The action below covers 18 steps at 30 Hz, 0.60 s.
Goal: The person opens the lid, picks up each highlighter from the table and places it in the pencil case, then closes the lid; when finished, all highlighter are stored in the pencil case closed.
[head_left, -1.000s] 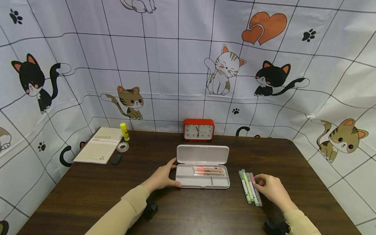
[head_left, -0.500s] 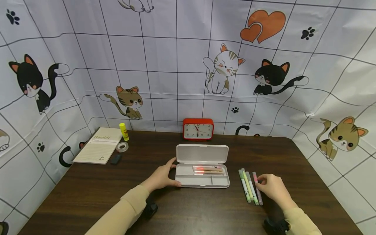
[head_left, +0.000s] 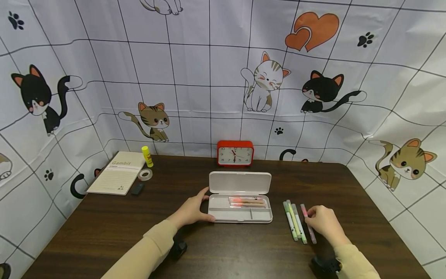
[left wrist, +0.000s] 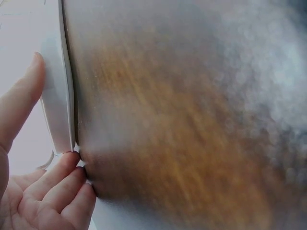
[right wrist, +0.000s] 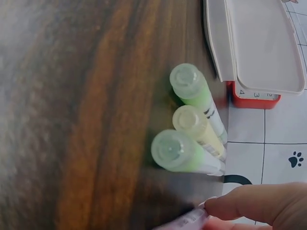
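The right hand point(head_left: 322, 223) pinches a pink highlighter point(head_left: 308, 224) lying on the tabletop point(head_left: 104, 228), its long axis running from 12 toward 5 o'clock, tip end away from the person. Three green highlighters point(head_left: 294, 221) lie just at its 9 o'clock. The left hand point(head_left: 191, 211), fingers relaxed, touches the open pencil case point(head_left: 240, 197).

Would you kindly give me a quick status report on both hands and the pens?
Left hand steadying open white plastic pencil case. Right hand pinching pink highlighter pen, drawn apart from three green-capped highlighter pens on dark wooden table. Path to case unobstructed.
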Each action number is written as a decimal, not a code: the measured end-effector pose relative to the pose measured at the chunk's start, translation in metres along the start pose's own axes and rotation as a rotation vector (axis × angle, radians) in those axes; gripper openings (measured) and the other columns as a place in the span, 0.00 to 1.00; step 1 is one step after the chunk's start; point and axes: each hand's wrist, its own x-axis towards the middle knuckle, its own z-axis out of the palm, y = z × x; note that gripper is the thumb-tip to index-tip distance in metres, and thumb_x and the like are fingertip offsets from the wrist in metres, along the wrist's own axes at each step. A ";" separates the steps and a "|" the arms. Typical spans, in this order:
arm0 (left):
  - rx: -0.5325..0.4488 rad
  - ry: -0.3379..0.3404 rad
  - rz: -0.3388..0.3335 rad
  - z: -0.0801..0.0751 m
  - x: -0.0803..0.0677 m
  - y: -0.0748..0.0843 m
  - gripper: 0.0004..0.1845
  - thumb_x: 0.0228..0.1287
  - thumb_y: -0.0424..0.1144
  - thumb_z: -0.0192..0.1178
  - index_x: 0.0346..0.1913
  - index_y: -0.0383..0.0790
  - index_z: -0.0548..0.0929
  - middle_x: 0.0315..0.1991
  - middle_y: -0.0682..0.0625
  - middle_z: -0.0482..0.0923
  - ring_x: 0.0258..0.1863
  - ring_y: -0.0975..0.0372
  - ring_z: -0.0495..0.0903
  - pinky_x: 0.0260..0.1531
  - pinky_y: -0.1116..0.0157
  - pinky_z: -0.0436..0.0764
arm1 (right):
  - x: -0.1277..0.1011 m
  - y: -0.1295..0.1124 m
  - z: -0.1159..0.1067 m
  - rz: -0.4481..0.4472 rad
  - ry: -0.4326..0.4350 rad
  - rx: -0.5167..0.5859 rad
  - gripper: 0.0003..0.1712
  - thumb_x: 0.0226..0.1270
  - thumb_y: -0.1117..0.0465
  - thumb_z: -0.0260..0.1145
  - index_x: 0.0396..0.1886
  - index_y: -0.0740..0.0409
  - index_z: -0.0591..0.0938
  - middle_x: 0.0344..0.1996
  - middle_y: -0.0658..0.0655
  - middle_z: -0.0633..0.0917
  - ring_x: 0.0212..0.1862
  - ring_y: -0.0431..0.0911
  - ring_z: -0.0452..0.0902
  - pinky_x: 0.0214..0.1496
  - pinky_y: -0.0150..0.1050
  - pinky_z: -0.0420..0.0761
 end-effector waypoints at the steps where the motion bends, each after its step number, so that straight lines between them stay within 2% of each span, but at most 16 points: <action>1: 0.001 0.002 0.000 0.000 0.000 0.000 0.58 0.43 0.49 0.76 0.73 0.33 0.52 0.61 0.38 0.72 0.63 0.45 0.68 0.62 0.46 0.65 | 0.000 0.000 0.000 0.001 0.002 -0.002 0.11 0.53 0.65 0.66 0.32 0.71 0.82 0.20 0.53 0.80 0.23 0.44 0.71 0.25 0.39 0.73; 8: 0.004 0.005 -0.005 0.000 0.000 0.002 0.58 0.43 0.49 0.76 0.73 0.34 0.53 0.61 0.39 0.73 0.63 0.46 0.68 0.62 0.47 0.65 | 0.000 0.000 0.001 0.000 0.025 0.000 0.10 0.54 0.65 0.66 0.29 0.72 0.82 0.19 0.54 0.81 0.21 0.43 0.73 0.24 0.40 0.75; 12: 0.007 0.008 -0.005 0.000 0.000 0.001 0.58 0.43 0.49 0.76 0.73 0.34 0.53 0.61 0.39 0.73 0.63 0.46 0.68 0.62 0.46 0.65 | -0.002 0.002 0.001 0.007 0.043 0.001 0.09 0.54 0.65 0.65 0.31 0.70 0.82 0.19 0.53 0.79 0.21 0.43 0.71 0.22 0.38 0.72; 18: -0.009 0.001 0.004 -0.001 0.000 0.001 0.58 0.43 0.50 0.76 0.73 0.33 0.52 0.62 0.38 0.72 0.64 0.45 0.67 0.62 0.46 0.64 | -0.002 0.001 0.001 -0.025 0.119 -0.028 0.07 0.53 0.65 0.65 0.32 0.63 0.83 0.22 0.52 0.78 0.22 0.44 0.68 0.22 0.38 0.67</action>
